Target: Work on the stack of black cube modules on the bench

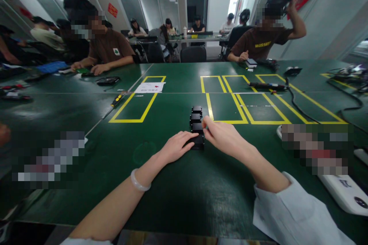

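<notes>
Several small black blocks (196,118) stand in a row that runs away from me across the green table (166,199). My left hand (176,146) lies against the nearest black block (198,142), its index finger along the far edge and its thumb at the near left side. At the right side of the row is my right hand (220,134), fingers curled and pinched together close to the middle blocks. Whatever its fingertips may hold is hidden. A pale bracelet (140,180) circles my left wrist.
Yellow tape outlines (227,122) mark the table beyond the row. A yellow-black screwdriver (116,100) and a white paper (150,87) lie left. On the right are a black corded tool (267,86) and a white phone-shaped device (342,187). Two people sit opposite.
</notes>
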A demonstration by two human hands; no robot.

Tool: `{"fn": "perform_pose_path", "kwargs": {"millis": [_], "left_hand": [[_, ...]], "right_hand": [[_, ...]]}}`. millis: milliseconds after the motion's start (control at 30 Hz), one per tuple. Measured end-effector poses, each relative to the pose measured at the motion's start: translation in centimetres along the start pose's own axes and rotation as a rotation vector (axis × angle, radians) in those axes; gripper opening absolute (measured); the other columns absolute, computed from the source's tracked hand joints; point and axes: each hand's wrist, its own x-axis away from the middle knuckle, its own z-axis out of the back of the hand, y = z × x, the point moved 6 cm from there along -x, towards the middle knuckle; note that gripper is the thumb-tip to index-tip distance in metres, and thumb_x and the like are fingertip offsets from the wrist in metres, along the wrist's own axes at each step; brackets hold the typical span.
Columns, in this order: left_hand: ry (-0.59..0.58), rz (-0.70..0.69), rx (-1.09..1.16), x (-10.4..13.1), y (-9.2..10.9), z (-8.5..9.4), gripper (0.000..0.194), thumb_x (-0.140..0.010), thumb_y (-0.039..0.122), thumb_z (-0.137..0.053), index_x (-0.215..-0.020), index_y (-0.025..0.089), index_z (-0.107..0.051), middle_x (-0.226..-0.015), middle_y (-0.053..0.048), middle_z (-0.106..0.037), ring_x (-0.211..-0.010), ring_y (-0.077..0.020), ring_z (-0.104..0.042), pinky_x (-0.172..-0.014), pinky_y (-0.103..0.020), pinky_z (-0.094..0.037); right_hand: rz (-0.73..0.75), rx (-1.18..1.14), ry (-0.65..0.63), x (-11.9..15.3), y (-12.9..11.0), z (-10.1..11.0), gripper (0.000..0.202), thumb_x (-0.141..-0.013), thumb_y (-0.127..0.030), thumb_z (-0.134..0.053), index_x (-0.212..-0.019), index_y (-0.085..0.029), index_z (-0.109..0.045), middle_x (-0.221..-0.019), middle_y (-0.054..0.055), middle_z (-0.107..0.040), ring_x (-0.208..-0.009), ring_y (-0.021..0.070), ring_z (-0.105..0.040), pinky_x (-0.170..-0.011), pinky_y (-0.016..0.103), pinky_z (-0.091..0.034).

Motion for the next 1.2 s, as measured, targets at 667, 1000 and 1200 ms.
{"fn": "perform_pose_path", "kwargs": {"millis": [667, 1000, 1200], "left_hand": [[0.0, 0.0, 0.007, 0.04, -0.03, 0.04, 0.038, -0.097, 0.035, -0.038, -0.134, 0.027, -0.043, -0.124, -0.004, -0.055, -0.111, -0.0197, -0.051, -0.097, -0.036, -0.041], [0.006, -0.008, 0.004, -0.05, 0.13, 0.05, 0.038, -0.097, 0.035, -0.038, -0.133, 0.026, -0.044, -0.123, -0.005, -0.056, -0.11, -0.0203, -0.051, -0.097, -0.036, -0.042], [0.004, -0.005, 0.002, -0.04, 0.22, 0.1, 0.038, -0.097, 0.035, -0.038, -0.133, 0.027, -0.045, -0.123, -0.005, -0.056, -0.11, -0.0205, -0.051, -0.097, -0.037, -0.042]], "right_hand": [[0.013, 0.02, -0.007, -0.02, 0.0, -0.01, 0.015, -0.095, -0.028, -0.035, -0.102, -0.02, -0.046, -0.076, 0.002, -0.065, -0.063, 0.0142, -0.058, -0.052, 0.023, -0.025], [-0.003, 0.02, -0.031, -0.06, 0.23, -0.1, 0.017, -0.095, -0.033, -0.036, -0.098, -0.021, -0.046, -0.074, 0.002, -0.065, -0.064, 0.0152, -0.059, -0.053, 0.023, -0.024], [0.026, -0.015, 0.015, 0.12, -0.02, 0.19, 0.012, -0.094, -0.028, -0.038, -0.099, -0.02, -0.045, -0.077, 0.002, -0.065, -0.062, 0.014, -0.057, -0.052, 0.023, -0.024]]}}
